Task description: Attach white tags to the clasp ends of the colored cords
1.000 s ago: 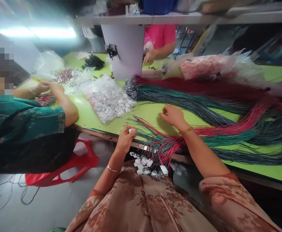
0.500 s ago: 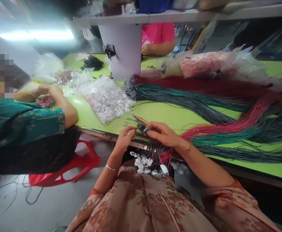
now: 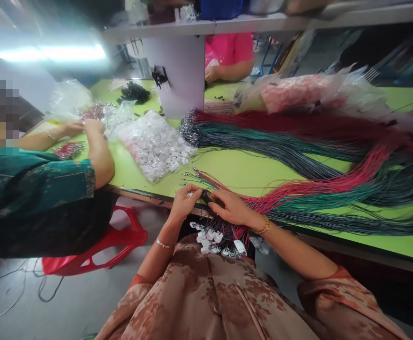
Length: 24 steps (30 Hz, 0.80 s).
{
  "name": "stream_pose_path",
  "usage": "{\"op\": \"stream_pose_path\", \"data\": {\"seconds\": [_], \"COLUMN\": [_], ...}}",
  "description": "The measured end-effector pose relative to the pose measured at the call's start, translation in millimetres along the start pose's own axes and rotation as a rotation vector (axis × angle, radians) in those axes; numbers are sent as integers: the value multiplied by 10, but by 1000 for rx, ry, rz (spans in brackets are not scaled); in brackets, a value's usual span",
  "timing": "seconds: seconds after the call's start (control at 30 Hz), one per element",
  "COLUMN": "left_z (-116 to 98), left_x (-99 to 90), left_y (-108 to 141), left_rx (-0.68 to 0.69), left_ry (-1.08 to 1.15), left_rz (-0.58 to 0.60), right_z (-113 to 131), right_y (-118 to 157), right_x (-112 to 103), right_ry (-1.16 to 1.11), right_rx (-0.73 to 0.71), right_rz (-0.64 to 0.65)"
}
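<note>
My left hand [image 3: 184,203] is closed in a pinch on a small white connector [image 3: 190,194], just over the table's front edge. My right hand [image 3: 232,207] has its fingers curled around a small dark piece [image 3: 205,197], whose kind I cannot make out. Its tip meets the left fingertips. Beyond the hands, red, green and black wires [image 3: 284,194] lie across the table, their metal-tipped ends pointing left. Below, white connectors [image 3: 210,236] with wires attached hang in a cluster by my lap.
A clear bag of white connectors [image 3: 157,146] lies on the green table [image 3: 228,163]. Behind it stretches a thick wire bundle [image 3: 263,120]. A co-worker [image 3: 39,189] sits at the left by a red stool [image 3: 128,231]. Another person [image 3: 229,56] is across the table, under a shelf [image 3: 280,22].
My right hand has moved slightly down and left, bringing the dark piece against my left fingertips. The co-worker's hands at the left have shifted up and right.
</note>
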<state>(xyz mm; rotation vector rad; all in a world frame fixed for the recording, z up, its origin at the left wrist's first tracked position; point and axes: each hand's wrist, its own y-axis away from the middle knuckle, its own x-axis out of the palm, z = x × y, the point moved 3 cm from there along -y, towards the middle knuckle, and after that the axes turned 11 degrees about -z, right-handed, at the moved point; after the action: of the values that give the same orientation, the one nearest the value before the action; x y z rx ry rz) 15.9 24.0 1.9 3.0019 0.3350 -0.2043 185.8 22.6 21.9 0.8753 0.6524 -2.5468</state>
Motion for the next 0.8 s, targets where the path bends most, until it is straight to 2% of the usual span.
{"op": "stream_pose_path", "data": {"seconds": [0.13,0.3,0.43,0.5,0.6,0.67,0.8], "left_z": [13,26,7,-19,-60,-93,-201], "left_x": [6,6,-1,15,70,96,81], "left_y": [-48,-63,-49,-34,-10,4,48], "left_rx": [100,110,145,163,136,139,284], "left_ry": [-82,-110,-198,-177,-23,12,-179], "left_rz": [-6,48,15,-23,-25,-13,-22], "right_z": [-18,-37,-44,-44,-18,20,45], "right_y": [34,66,76,78,91,96,7], "right_x": [-2,-3,8,15,7,-39,-250], "right_ry": [-25,-24,2,49,103,87,32], "right_rx": [3,9,-25,-58,-104,-116,3], "right_rz": [-13,-29,-37,-52,-89,-142,-359]}}
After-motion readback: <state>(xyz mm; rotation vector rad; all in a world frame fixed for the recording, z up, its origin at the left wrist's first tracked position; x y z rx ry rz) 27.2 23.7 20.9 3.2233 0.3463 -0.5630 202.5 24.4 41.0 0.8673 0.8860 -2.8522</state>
